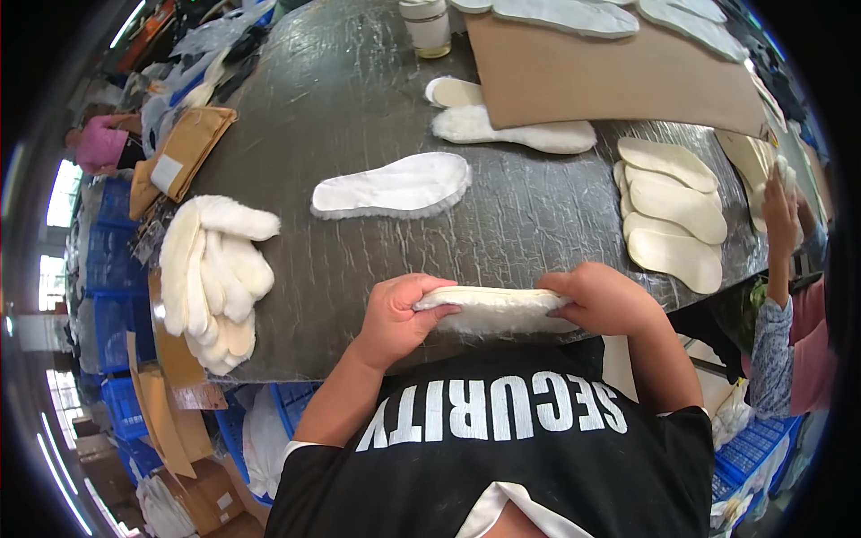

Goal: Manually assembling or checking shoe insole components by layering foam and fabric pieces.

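Observation:
Just above the table's near edge, a fluffy cream insole [502, 309] is stretched sideways between my two hands. My left hand [405, 314] pinches its left end, thumb in front of the fleece. At the other end my right hand [596, 299] grips it in the same way. The insole is seen nearly edge-on, fleece side facing me. Farther off on the table lies a single white insole [395, 186], smooth face up with a fleecy rim.
Fleecy insoles [215, 269] are heaped at the left; flat cream insoles [673, 206] overlap at the right. A cardboard sheet [610, 76] bearing white insoles, and a jar [425, 27], lie at the back. A co-worker's hand [782, 211] is at the far right.

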A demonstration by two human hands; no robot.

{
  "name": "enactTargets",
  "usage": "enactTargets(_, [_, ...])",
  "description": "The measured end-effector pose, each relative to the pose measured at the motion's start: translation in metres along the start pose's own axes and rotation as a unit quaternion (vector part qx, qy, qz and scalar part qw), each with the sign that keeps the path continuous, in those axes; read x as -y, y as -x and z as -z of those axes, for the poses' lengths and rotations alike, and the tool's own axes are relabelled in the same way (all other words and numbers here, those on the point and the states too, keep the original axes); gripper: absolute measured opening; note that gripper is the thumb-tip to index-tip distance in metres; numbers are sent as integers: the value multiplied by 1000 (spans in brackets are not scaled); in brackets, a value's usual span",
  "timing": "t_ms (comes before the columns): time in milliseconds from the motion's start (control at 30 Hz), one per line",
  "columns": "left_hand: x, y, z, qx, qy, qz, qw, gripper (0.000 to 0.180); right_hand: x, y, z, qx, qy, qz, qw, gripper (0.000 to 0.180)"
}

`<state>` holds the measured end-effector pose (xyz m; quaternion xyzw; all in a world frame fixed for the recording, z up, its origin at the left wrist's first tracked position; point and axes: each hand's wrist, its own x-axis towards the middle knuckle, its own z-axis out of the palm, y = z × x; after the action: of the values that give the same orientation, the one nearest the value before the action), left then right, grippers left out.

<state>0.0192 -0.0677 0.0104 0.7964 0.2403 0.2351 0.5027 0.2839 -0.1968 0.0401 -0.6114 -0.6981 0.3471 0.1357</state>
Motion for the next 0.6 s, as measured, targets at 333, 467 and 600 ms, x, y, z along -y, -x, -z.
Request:
enactTargets(333, [-11,8,3,-46,44,-9,998,26,36,-43,-26,-121,-46,77,989,19])
enactTargets(467, [-10,14,12,-72,-67,30,995,35,31,-56,-33,-85,-114,59,988,20])
enactTargets(600, [-7,13,19,-64,22,158,985,46,16,-70,-41,-51,-219,42,973,22])
